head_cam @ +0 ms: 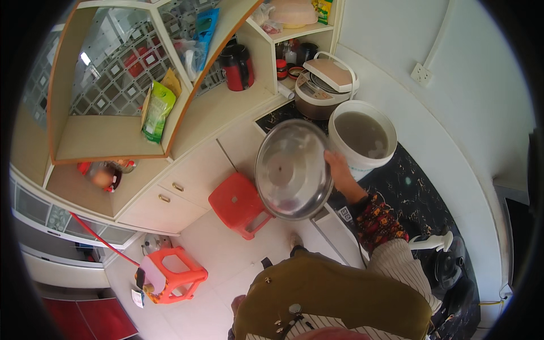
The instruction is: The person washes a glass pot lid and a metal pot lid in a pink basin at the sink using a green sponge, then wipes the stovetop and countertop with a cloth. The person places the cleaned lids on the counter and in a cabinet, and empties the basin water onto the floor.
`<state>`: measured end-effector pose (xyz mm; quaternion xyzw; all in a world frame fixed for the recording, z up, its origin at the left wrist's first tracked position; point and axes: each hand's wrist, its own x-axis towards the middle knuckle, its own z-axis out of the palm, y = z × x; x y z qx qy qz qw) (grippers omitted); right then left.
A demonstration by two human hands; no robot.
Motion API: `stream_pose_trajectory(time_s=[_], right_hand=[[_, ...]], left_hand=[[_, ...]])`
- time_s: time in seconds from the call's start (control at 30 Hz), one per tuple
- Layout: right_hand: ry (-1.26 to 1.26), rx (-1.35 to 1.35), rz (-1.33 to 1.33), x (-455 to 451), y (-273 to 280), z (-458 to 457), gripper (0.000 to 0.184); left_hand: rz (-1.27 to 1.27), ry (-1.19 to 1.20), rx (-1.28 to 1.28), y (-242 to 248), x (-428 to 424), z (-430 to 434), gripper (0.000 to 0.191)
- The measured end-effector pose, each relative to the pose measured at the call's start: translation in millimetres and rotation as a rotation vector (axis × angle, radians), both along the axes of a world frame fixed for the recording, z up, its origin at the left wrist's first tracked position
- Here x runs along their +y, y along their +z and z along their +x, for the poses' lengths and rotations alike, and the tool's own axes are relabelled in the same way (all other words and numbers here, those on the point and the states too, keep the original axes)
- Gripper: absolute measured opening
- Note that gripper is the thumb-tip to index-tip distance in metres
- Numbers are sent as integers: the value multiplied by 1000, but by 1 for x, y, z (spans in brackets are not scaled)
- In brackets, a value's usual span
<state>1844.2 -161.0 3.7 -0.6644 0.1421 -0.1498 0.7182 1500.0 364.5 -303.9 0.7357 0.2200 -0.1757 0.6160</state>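
My right hand (pixel 340 170) grips the right rim of a round stainless steel basin (pixel 293 170), which is tilted over the edge of the counter. Beside that hand stands a white plastic bucket (pixel 393 140) holding murky liquid. A rice cooker (pixel 316 104) with its lid raised sits just behind the bucket. Low at my left side, part of my left hand (pixel 238 302) shows next to the olive apron (pixel 331 284); its fingers are mostly hidden.
A red plastic stool (pixel 233 199) stands on the floor below the basin, and an orange-red one (pixel 185 272) is farther left. The black marbled counter (pixel 408 187) runs along the wall, with a black lidded pot (pixel 448 267) at its near end. Open shelves (pixel 110 131) jut out at upper left.
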Motion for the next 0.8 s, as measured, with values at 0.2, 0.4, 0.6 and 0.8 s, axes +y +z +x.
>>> stream_pose_trajectory(time_s=[0.2,0.4,0.6,0.8], right_hand=[[-189,-94,380,-48,52,82,34],[-443,-305,775,-74,85,159,34],[-672,21,-444,-160,81,248,40],[-689,298,-1133,-212,25,321,50]], left_hand=[[-80,136,159,30,-16,99,26],[49,66,-42,12,16,104,24],[219,26,61,-6,52,136,17],[-75,400,126,-1,16,169,18]])
